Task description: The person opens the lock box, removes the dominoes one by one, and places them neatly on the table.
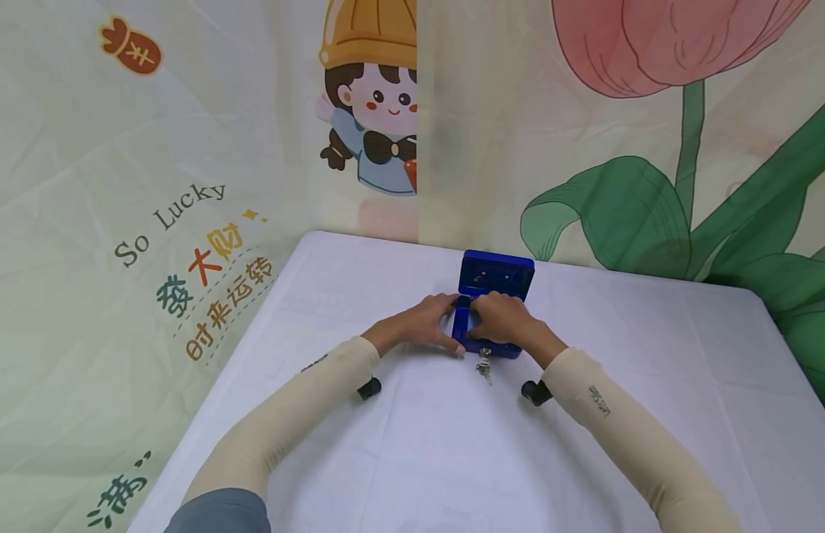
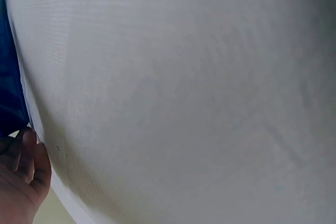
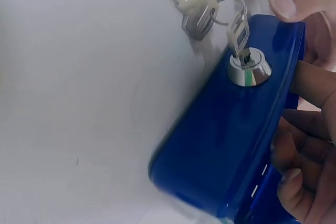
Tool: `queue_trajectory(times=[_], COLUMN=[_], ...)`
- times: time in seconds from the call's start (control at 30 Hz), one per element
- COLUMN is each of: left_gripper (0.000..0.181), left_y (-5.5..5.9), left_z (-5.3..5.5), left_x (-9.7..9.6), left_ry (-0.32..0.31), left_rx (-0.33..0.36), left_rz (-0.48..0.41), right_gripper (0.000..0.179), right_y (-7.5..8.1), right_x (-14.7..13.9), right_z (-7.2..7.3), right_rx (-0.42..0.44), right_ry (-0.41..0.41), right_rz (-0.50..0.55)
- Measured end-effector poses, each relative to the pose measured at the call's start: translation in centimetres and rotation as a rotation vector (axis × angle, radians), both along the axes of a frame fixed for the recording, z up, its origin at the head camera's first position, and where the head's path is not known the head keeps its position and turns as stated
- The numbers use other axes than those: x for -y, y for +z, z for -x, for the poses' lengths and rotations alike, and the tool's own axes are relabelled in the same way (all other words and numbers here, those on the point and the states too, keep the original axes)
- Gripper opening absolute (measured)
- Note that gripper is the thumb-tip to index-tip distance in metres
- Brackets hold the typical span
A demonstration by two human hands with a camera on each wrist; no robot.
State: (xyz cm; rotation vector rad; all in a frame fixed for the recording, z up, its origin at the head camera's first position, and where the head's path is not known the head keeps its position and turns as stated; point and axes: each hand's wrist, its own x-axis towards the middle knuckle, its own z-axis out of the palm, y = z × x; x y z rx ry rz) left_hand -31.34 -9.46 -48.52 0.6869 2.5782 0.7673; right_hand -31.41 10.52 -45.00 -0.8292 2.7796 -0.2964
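Note:
A blue cash box (image 1: 461,326) stands on the white table with its lid (image 1: 495,274) raised. My left hand (image 1: 426,322) holds the box by its left side, thumb at the front corner and fingers toward the back. In the left wrist view the fingers (image 2: 39,163) bend by the blue wall. Over the box's opening, my right hand (image 1: 506,318) reaches in with curled fingers (image 3: 286,148) at the rim. I cannot tell whether they pinch anything inside. A key (image 3: 239,35) sits in the round silver lock (image 3: 250,69) on the front, with another key (image 3: 199,11) hanging from its ring.
White cloth covers the table (image 1: 386,459). Behind it hangs a printed backdrop (image 1: 479,148) with a cartoon child and a large tulip. Small black wrist cameras (image 1: 535,392) show below both forearms.

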Motion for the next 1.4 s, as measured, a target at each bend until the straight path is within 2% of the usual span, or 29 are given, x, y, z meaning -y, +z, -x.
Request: queue_trajectory(times=[0.37,0.7,1.07,1.4], left_gripper=[0.115,0.116,0.114,0.114], left_y=[-0.1,0.0,0.1,0.2], left_z=[0.1,0.0,0.0,0.0], left_x=[0.1,0.2,0.1,0.0], left_ry=[-0.006,-0.005,-0.01,-0.016], left_rx=[-0.003,0.002,0.002,-0.01], left_rz=[0.008,0.037,-0.008,0.009], right_gripper=[0.052,0.049,0.05,0.052], right_y=[0.6,1.3,2.3,2.8], right_x=[-1.2,-2.3,-3.3,-4.8], right_z=[-0.4,-0.7,-1.2,-1.6], right_rx=[-0.019,0.009,0.045,0.041], right_ry=[-0.008,-0.026,-0.05,-0.05], right_rz=[0.002,0.005,0.008,-0.014])
